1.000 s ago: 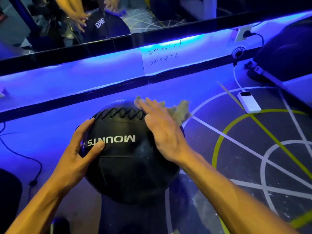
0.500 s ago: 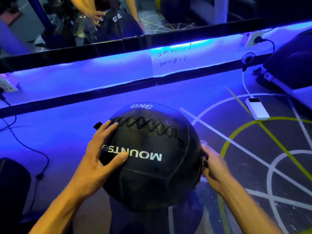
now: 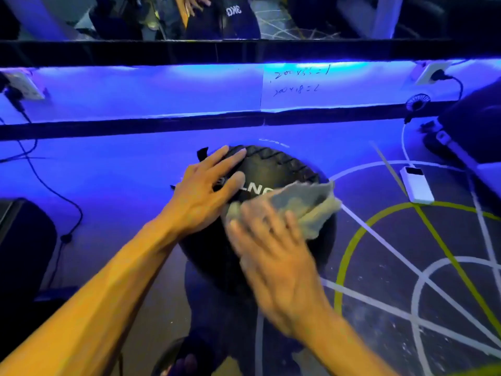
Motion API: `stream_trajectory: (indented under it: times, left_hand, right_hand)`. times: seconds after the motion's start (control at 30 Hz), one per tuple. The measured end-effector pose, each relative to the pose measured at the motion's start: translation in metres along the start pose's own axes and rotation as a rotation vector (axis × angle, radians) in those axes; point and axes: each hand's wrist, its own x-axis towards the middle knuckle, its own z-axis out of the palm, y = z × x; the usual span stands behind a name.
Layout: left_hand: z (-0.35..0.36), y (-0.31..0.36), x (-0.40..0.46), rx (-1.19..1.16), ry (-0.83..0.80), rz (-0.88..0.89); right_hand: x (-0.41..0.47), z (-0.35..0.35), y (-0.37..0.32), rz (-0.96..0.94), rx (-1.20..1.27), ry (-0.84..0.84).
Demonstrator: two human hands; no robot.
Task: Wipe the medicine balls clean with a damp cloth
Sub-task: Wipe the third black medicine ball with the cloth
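Gym floor (image 3: 406,308), painted lines, blue-lit mirror wall | medicine ball (image 3: 273,172) on floor near the wall's base | wiping under way on its upper face, lower sides judged still to do | left hand (image 3: 206,194) splayed flat, steadying ball | right hand (image 3: 273,256) blurred, fingers extended, pressing cloth (image 3: 306,204) onto ball

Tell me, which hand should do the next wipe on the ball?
The right hand: it already presses the grey-green cloth flat on the round black leather medicine ball, while the left hand steadies the ball's far side.
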Motion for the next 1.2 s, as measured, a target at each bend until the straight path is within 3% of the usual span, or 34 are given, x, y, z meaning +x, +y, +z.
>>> stream_trajectory:
  times: [0.07, 0.13, 0.27, 0.3, 0.43, 0.5, 0.57, 0.63, 0.7, 0.77, 0.87, 0.93, 0.97, 1.1, 1.13, 1.2]
  left_hand:
    - [-0.004, -0.004, 0.010, 0.022, -0.037, 0.010]
    - [-0.006, -0.003, 0.017, 0.056, -0.069, 0.015]
    - [-0.004, 0.019, 0.033, 0.088, -0.111, -0.037]
    - [-0.003, 0.028, 0.036, 0.133, -0.134, -0.052]
    - [-0.002, 0.042, 0.045, 0.191, -0.197, -0.076]
    - [-0.007, 0.036, 0.045, 0.099, -0.227, -0.040]
    - [-0.013, 0.038, 0.047, -0.073, -0.277, -0.071]
    - [-0.019, 0.048, 0.045, -0.203, -0.300, -0.171]
    - [-0.018, 0.057, 0.048, -0.251, -0.302, -0.199]
    - [-0.016, 0.062, 0.050, -0.280, -0.301, -0.235]
    - [-0.013, 0.058, 0.049, -0.306, -0.266, -0.252]
    - [-0.010, 0.056, 0.049, -0.305, -0.245, -0.237]
    - [-0.009, 0.056, 0.048, -0.305, -0.242, -0.230]
    - [-0.010, 0.057, 0.046, -0.351, -0.269, -0.229]
    - [-0.012, 0.057, 0.046, -0.363, -0.268, -0.221]
    - [-0.015, 0.055, 0.050, -0.382, -0.269, -0.217]
  right_hand:
    - [-0.017, 0.002, 0.002, -0.146, -0.075, -0.076]
    - [-0.012, -0.004, 0.031, -0.135, -0.101, -0.062]
    - [0.034, -0.017, 0.072, 0.485, 0.183, 0.134]
    - [0.039, -0.014, 0.061, 0.524, 0.168, 0.142]
    - [0.002, 0.000, 0.020, 0.017, -0.145, -0.041]
    - [-0.002, -0.008, 0.036, -0.089, -0.121, -0.109]
    - [0.016, -0.018, 0.068, 0.030, -0.087, -0.051]
    - [0.047, -0.033, 0.095, 0.284, -0.042, 0.045]
    - [0.072, -0.042, 0.089, 0.422, -0.034, 0.077]
    - [0.068, -0.025, 0.050, 0.270, -0.200, -0.007]
    - [0.025, -0.003, -0.006, -0.179, -0.152, -0.268]
    - [0.027, -0.013, 0.013, -0.296, -0.132, -0.336]
    - [0.038, -0.020, 0.032, -0.237, -0.128, -0.301]
    - [0.071, -0.055, 0.094, 0.290, -0.103, -0.065]
    - [0.065, -0.049, 0.083, 0.299, -0.128, -0.057]
    - [0.033, -0.027, 0.042, 0.075, -0.127, -0.131]
